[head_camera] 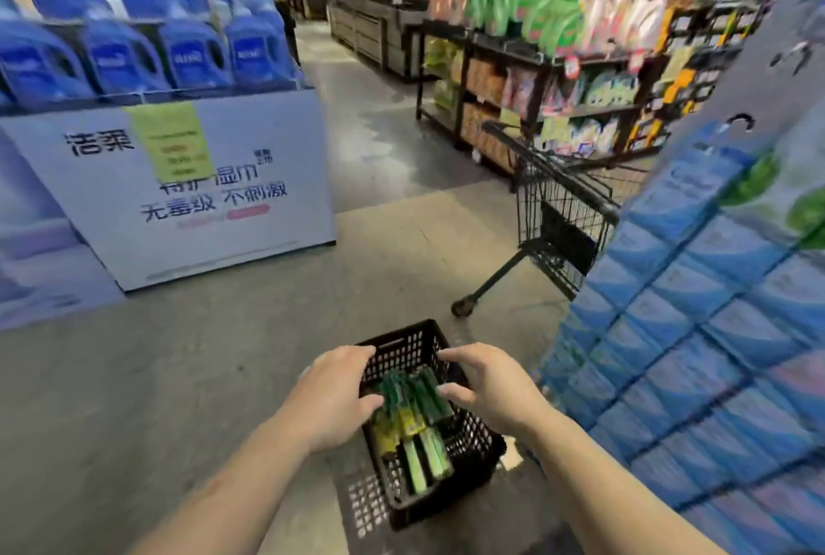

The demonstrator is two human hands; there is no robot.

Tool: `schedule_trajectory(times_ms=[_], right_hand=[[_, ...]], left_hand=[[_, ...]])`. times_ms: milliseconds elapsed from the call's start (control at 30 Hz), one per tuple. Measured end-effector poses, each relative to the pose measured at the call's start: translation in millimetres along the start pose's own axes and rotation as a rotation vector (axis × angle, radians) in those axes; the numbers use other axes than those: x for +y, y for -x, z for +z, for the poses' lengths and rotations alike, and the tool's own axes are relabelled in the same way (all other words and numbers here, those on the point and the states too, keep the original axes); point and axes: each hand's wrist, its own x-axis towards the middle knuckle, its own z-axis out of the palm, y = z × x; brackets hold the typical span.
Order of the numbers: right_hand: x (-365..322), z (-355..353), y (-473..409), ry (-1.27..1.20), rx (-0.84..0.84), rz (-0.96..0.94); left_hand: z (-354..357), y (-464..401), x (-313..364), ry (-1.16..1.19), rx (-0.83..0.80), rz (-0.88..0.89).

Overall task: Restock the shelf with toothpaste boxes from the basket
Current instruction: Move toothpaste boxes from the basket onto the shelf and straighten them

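Both hands, left [332,398] and right [489,385], hover released over the black perforated plastic basket [473,443]; best clasp the green toothpaste boxes [417,398] squarely from both ends.

A supermarket aisle, seen from the floor by a shopping cart.

The wire shopping cart [562,219] stands on a grey concrete floor [178,376]. Left of it sits a white display stand [201,197] printed with Chinese text and stacked with blue detergent jugs [192,54]. Behind the cart, black shelves [535,77] carry green and pink bottles [527,1] and packets with price tags. Right of the cart rises a wall of blue packs [696,331]. Far beyond it stand dark produce bins [370,23].
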Motion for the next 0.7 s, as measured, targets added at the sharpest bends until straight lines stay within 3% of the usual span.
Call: schedule_trajectory(times_ms=[333, 700], right_hand=[[135, 118, -110, -0.017, -0.135, 0.287], [270, 382, -238, -0.041, -0.176, 0.495]], left_hand=[[97, -138, -66, 0.077, -0.156, -0.055], [320, -287, -193, -0.032, -0.255, 0.001]])
